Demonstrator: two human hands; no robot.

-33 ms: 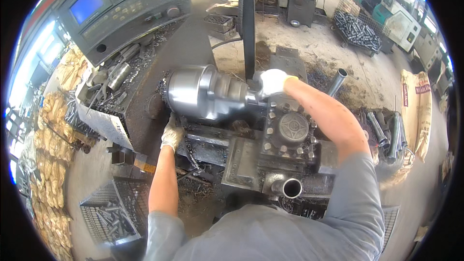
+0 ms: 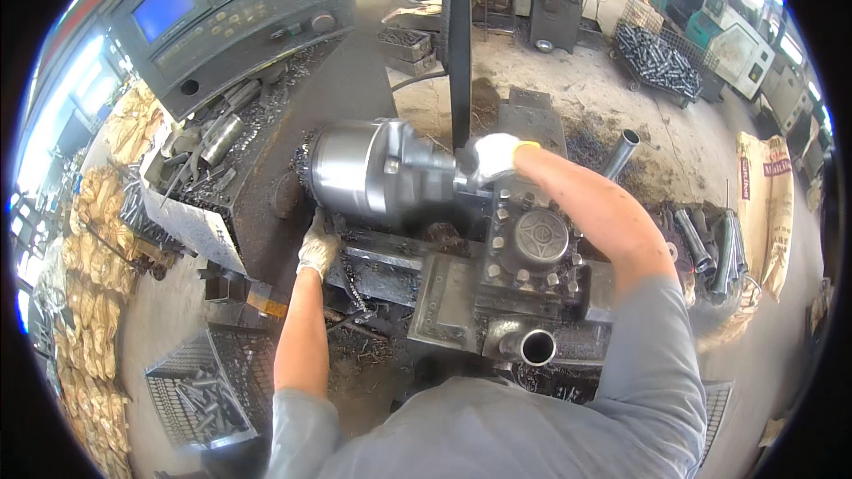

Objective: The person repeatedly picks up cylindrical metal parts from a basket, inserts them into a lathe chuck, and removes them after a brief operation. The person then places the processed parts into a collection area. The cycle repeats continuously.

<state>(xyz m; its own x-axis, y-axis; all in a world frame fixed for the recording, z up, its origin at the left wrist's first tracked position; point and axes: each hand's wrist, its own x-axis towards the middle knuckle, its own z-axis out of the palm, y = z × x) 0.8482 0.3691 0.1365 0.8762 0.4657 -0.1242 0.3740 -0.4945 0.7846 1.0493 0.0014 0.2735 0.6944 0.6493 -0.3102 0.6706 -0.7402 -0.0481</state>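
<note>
A shiny metal lathe chuck (image 2: 344, 168) with stepped jaws (image 2: 422, 179) lies in the middle, its jaws smeared by motion. My right hand (image 2: 497, 158), in a white glove with a yellow cuff, is at the right end of the jaws. Its fingers are curled against a dark, blurred piece there that I cannot name. Below the chuck's left edge, my left hand (image 2: 318, 247), in a soiled white glove, is closed at the machine's front. What its fingers hold is hidden. Beneath my right forearm sits the bolted tool turret (image 2: 540, 238).
A control panel (image 2: 164, 7) with a blue screen stands at the upper left. Metal chips and parts fill a tray (image 2: 191, 222) on the left. A wire basket (image 2: 200, 390) of metal pieces is at the lower left. An upright pipe (image 2: 621, 153) rises beyond my right arm.
The chuck's jaws sit at a different angle and look a little less smeared. Both hands keep their places; the whole view has shifted slightly.
</note>
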